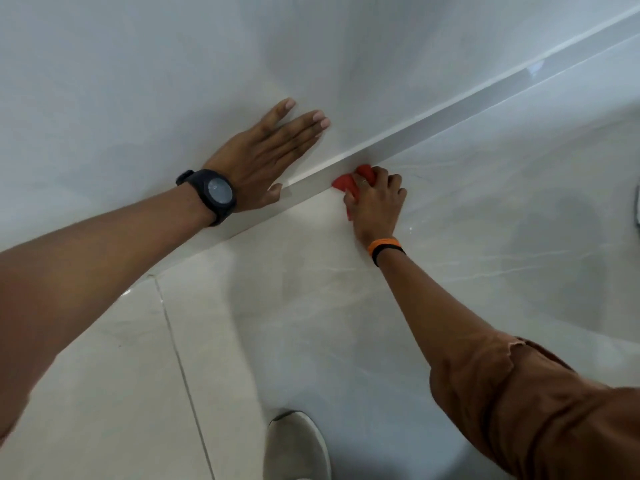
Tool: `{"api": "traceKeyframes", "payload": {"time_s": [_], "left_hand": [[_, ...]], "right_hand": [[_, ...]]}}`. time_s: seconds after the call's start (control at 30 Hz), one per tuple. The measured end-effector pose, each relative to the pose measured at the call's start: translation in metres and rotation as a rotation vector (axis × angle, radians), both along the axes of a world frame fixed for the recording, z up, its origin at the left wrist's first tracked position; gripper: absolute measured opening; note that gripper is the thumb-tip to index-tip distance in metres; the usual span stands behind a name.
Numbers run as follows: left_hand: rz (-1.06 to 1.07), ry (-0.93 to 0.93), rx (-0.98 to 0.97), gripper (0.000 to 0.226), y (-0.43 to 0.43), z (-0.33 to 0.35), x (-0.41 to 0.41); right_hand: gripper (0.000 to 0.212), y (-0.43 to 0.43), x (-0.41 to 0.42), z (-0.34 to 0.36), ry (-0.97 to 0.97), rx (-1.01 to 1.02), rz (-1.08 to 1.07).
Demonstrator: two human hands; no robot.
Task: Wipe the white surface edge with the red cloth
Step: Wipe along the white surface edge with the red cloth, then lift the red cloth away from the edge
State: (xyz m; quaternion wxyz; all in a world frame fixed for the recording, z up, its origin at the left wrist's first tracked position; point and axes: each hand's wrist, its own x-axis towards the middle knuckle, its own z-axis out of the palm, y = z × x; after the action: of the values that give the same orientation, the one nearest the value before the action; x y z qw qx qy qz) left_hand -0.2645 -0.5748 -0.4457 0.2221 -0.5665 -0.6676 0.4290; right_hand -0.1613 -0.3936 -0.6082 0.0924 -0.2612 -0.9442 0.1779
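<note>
Head view: your right hand [375, 199], just right of centre frame, has its fingers [391, 181] curled tight round the bunched red cloth [346, 183], pressing it against the underside of the white surface edge [398, 142] that runs diagonally from mid-left to the upper right. Your left hand [266, 161] lies flat on the white surface [138, 98] just above that edge, fingers straight and close together, thumb at the lip, holding nothing. You look to be mid-wipe. Next, I'd judge, you slide the cloth along the edge toward the upper right, keeping pressure on. Your shoe [298, 445] shows on the tiled floor [121, 375] at bottom centre
</note>
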Motion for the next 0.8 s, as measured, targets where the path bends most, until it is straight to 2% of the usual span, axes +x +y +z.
{"api": "traceKeyframes", "payload": {"time_s": [0.17,0.3,0.47,0.6,0.8], "left_hand": [[0.095,-0.197,0.076,0.105,0.035,0.005,0.015],[0.189,-0.398,0.146,0.111,0.077,0.041,0.037],[0.288,-0.513,0.198,0.108,0.151,0.129,0.069],[0.341,-0.678,0.254,0.104,0.223,0.221,0.106],[0.258,-0.827,0.484,0.099,0.344,0.361,0.158]], "right_hand": [[0.033,0.029,0.007,0.038,-0.080,-0.233,0.160],[0.041,0.058,0.040,0.106,-0.057,-0.249,0.140],[0.038,0.114,0.099,0.228,-0.023,-0.214,0.043],[0.036,0.170,0.143,0.344,0.050,-0.155,-0.057],[0.030,0.283,0.203,0.528,0.317,-0.011,-0.266]]}}
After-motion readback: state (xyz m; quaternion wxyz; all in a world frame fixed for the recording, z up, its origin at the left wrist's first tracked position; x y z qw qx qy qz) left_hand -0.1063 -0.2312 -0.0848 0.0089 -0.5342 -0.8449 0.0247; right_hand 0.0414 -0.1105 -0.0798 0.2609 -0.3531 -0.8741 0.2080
